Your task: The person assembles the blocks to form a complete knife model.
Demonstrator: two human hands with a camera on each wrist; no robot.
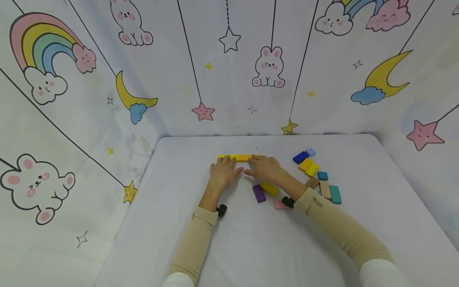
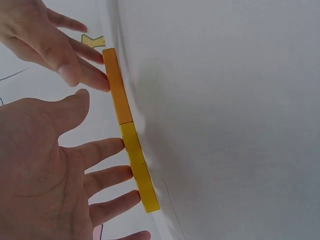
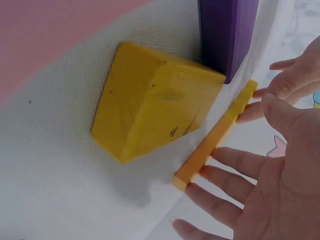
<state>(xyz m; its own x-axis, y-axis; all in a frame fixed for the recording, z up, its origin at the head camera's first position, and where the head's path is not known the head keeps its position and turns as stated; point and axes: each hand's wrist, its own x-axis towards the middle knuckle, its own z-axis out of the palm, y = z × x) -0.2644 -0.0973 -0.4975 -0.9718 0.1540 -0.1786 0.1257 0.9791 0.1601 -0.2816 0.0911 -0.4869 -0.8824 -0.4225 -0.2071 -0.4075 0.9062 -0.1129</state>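
A yellow block (image 2: 140,172) and an orange block (image 2: 117,90) lie end to end in one straight row towards the table's far edge. My left hand (image 1: 223,172) touches the yellow block with outstretched fingertips. The fingers of my right hand (image 1: 265,168), also extended, rest against the orange block. Both thumbs stay off the blocks and point at each other. Closer to me, below the right hand, another yellow block (image 3: 155,102) lies beside a purple block (image 1: 259,193). A pink block (image 1: 280,204) is partly hidden by the right wrist's camera.
To the right are blue blocks (image 1: 301,157), an orange block (image 1: 305,164), a yellow block (image 1: 312,169), teal blocks (image 1: 335,194) and wooden-brown blocks (image 1: 325,189). The right forearm partly covers this group. A printed cloth wall (image 1: 236,95) stands behind the white table (image 1: 161,239).
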